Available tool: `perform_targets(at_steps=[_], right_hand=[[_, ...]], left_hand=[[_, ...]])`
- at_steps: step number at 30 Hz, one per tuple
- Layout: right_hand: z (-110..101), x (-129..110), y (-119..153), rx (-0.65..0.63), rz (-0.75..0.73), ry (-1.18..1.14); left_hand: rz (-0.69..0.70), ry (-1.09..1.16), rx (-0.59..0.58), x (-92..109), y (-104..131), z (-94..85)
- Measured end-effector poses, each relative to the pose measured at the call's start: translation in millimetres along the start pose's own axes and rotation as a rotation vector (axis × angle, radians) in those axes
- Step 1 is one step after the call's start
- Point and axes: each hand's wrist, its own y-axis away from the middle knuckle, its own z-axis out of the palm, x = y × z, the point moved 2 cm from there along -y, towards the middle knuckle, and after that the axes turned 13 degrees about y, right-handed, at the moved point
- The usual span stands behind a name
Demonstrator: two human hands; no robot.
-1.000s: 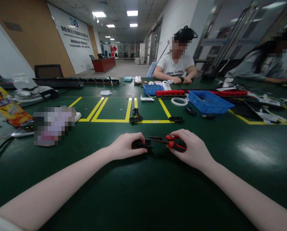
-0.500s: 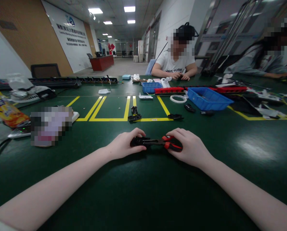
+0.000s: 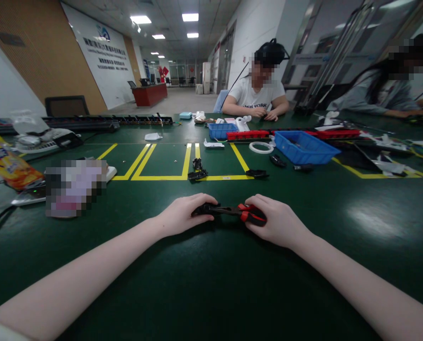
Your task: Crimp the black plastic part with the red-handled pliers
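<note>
While both forearms rest low on the green surface [image 3: 211,284], which fills the view, the work sits at its near middle, just this side of the yellow lines [image 3: 183,177] taped across it. Beyond those lines and to the right stands a blue bin [image 3: 305,149], with a red strip [image 3: 249,135] and a white ring [image 3: 261,148] to its left; well left of the lines lie a snack bag [image 3: 9,166] and a power strip [image 3: 83,123], and two other people sit at the far edge with their own hands busy. Small black parts [image 3: 197,174] lie on the lines themselves, clear of the work, so nothing stands between the hands. The left hand [image 3: 183,215] is curled shut over a small black part [image 3: 200,210], pinning it to the surface. The right hand [image 3: 278,222] is wrapped around the red handles of the pliers [image 3: 238,211], whose dark nose points left and reaches the part under the left fingertips; whether the nose has already bitten I cannot tell, since the fingers hide it. By my reading the step in hand is gripping or clipping something on that part. A next move would call for a steady left hold, the fingers kept out of the nose, and a measured squeeze of the handles.
</note>
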Motion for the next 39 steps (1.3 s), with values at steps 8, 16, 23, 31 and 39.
perform_targets(at_steps=[8,16,23,31,39], right_hand=[[2,3,0,0.031,-0.022,0.026],[0,5,0,0.055,-0.016,0.036],[3,2,0,0.0,-0.005,0.02],[-8,11,-4,-0.005,-0.08,0.087],[-9,8,-2,0.053,-0.093,0.114]], left_hand=[[0.038,-0.115,-0.003,4,1,2.5],[0.039,-0.134,0.005,3,2,3.3],[0.003,-0.129,-0.009,2,1,3.2],[0.025,-0.11,-0.025,3,1,3.3],[0.041,-0.165,-0.045,3,1,4.6]])
